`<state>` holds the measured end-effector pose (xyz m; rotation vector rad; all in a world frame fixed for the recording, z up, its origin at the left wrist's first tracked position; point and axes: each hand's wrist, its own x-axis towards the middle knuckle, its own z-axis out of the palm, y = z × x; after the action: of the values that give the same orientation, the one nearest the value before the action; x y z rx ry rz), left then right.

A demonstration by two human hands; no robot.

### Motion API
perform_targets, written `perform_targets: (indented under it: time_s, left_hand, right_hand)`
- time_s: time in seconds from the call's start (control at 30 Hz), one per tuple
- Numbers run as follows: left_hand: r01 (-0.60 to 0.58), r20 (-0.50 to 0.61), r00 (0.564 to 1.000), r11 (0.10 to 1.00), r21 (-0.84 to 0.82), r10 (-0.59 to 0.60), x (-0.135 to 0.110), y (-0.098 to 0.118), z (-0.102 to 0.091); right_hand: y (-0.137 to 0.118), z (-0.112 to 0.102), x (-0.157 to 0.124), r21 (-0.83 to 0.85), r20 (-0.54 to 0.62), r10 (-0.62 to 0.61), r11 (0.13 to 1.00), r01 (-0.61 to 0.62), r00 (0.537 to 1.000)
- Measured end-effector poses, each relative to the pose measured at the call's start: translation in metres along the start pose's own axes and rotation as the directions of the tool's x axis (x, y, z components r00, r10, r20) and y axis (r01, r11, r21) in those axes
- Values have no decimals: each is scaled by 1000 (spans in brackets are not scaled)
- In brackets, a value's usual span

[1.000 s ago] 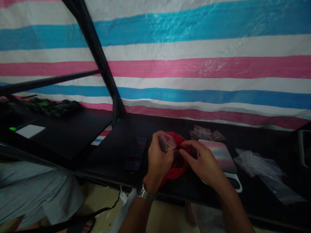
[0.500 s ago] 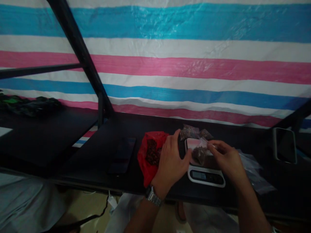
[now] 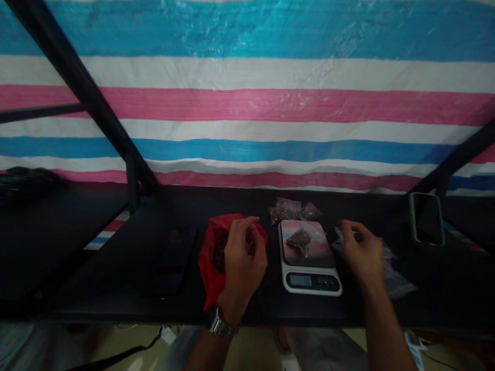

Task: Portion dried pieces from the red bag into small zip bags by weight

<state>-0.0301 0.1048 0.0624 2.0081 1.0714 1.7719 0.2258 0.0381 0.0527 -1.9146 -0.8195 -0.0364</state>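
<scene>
While pouch (image 3: 300,240) sits on scale (image 3: 309,257) — left hand (image 3: 243,260) fingers pinch red bag (image 3: 212,257) | right hand (image 3: 361,252) fingers loose

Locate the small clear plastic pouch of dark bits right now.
Head view, right of centre: the small clear plastic pouch lies on the white digital scale, between the left hand and the right hand.

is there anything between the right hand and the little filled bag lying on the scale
Nothing visible. The right hand rests on the clear plastic bags just right of the scale; the small filled bag lies alone on the platform, with only bare platform and dark table between them. The left hand is at the red bag, on the far side.
</scene>
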Motion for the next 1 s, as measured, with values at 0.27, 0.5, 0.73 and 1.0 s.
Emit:
perform_targets:
  time_s: [0.27, 0.5, 0.73, 1.0]
  left_hand:
    - [-106, -70, 991, 991, 78, 112, 2, 6, -16]
    - [-69, -109, 991, 993, 99, 79, -1, -2, -27]
    - [-117, -127, 984, 988, 96, 128, -2, -3, -32]
    - [-102, -115, 987, 993, 67, 109, -2, 9, -32]
  right_hand:
    - [-5, 9, -2, 128, 165, -137, 985, 117, 977]
    - [-15, 13, -6, 88, 201, -231, 972, 218, 952]
    - [-12, 18, -7, 75, 229, -250, 968, 239, 941]
    - [-12, 21, -7, 61, 288, -230, 973, 221, 930]
